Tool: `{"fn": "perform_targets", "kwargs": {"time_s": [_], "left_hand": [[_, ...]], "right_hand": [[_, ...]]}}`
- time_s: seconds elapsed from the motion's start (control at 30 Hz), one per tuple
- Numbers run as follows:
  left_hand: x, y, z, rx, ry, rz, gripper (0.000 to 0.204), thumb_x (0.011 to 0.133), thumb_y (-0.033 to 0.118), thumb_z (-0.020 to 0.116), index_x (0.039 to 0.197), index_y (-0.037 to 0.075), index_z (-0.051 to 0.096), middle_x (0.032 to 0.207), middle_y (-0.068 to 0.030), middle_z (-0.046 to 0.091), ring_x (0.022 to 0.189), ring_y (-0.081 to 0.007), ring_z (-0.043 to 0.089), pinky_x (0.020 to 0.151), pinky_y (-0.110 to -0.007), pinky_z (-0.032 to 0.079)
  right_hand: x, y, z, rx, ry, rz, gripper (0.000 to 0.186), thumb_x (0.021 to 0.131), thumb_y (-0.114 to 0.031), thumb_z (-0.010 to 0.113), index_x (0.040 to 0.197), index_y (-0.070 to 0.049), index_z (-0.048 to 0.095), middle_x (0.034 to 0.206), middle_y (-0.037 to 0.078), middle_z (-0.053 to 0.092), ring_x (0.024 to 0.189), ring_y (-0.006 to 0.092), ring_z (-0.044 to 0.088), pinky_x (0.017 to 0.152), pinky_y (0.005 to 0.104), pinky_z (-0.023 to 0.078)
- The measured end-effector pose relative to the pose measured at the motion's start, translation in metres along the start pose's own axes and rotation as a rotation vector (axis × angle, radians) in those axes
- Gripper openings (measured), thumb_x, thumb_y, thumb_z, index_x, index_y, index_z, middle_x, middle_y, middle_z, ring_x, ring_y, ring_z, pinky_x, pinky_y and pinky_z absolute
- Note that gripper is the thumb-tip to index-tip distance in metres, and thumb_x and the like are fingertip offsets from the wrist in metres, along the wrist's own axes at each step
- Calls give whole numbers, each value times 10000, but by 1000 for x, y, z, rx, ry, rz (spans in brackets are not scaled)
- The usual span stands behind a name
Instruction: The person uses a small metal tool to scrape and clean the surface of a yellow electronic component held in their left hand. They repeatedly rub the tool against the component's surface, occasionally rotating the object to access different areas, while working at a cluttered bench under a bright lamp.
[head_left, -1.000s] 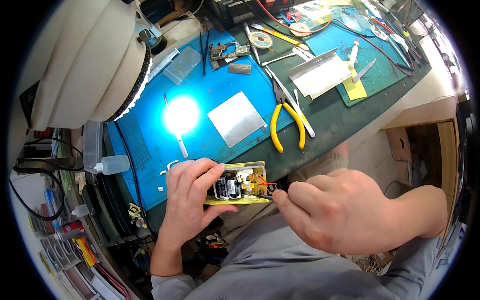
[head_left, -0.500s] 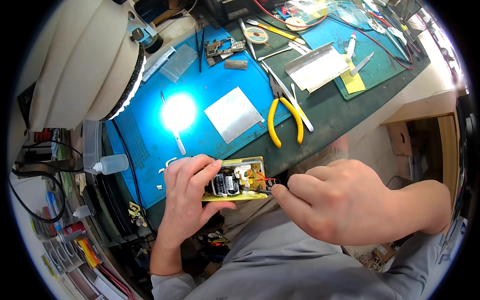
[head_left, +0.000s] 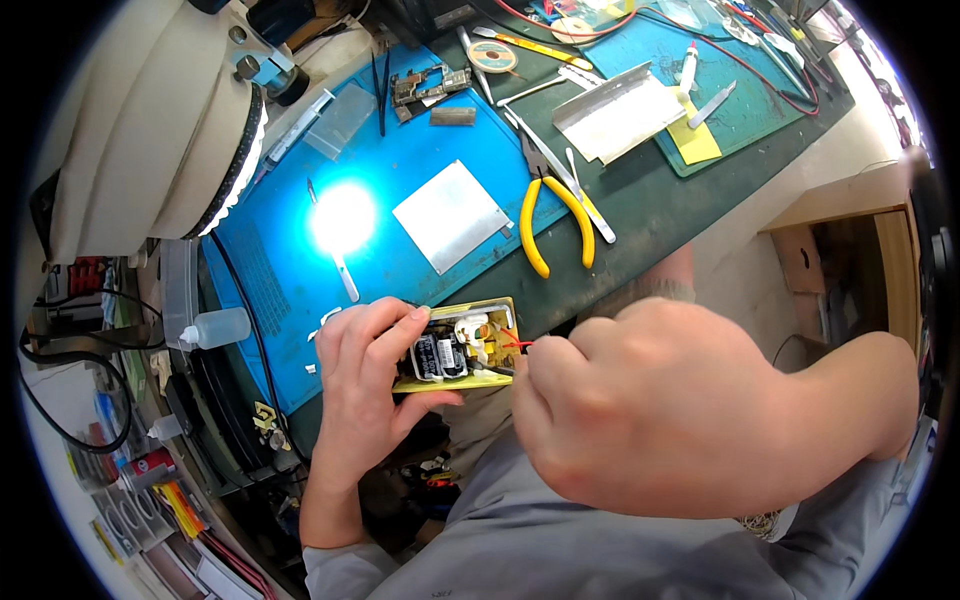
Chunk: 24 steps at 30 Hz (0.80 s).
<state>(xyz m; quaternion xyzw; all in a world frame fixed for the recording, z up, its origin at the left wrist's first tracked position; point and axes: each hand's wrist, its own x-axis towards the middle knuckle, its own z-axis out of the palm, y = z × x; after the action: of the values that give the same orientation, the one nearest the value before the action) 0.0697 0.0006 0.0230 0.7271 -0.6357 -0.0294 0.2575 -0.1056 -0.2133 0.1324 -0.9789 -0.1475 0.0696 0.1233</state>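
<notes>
My left hand (head_left: 362, 375) grips the left end of an open power adapter (head_left: 470, 383), thumb along the near side and fingers over the far side. Its yellow-edged case holds a black component (head_left: 438, 358), white blobs and yellow parts. A red wire (head_left: 520, 344) comes out at the right end. At that end my right hand (head_left: 640, 410) is closed, knuckles up, around a thin dark tool whose tip reaches the case's right side. Most of the tool is hidden by the fingers, so its kind does not show.
Yellow-handled cutters (head_left: 556, 225), a metal plate (head_left: 452, 217), tweezers (head_left: 381, 92) and a bent metal cover (head_left: 620, 112) lie on the bench and blue mat (head_left: 420, 150). A lit round lamp (head_left: 170, 120) overhangs the left side; a plastic bottle (head_left: 218, 328) stands below it.
The view has shifted slightly, so the bench things sit a little further up and left. My right hand has come in closer over the adapter's right end, covering more of the tool and wires.
</notes>
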Motion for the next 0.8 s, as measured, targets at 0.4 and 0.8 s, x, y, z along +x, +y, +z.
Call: {"fn": "perform_targets", "kwargs": {"time_s": [0.4, 0.8], "left_hand": [[0, 0, 0, -6, -7, -9, 763, 766, 413, 871, 1389, 86, 575, 1292, -95, 616, 1171, -317, 550, 1018, -478, 380], [-5, -7, 8, 10, 34, -4, 729, 785, 404, 860, 1381, 81, 590, 1298, -99, 616, 1180, -320, 552, 1020, -483, 379]], "right_hand": [[-1, 6, 7, 69, 69, -4, 177, 738, -152, 701, 754, 18, 656, 676, 77, 546, 573, 206, 646, 469, 350, 501], [26, -13, -34, 56, -81, 15, 130, 679, -141, 714, 612, -32, 688, 583, 132, 639, 567, 245, 694, 488, 375, 539]]}}
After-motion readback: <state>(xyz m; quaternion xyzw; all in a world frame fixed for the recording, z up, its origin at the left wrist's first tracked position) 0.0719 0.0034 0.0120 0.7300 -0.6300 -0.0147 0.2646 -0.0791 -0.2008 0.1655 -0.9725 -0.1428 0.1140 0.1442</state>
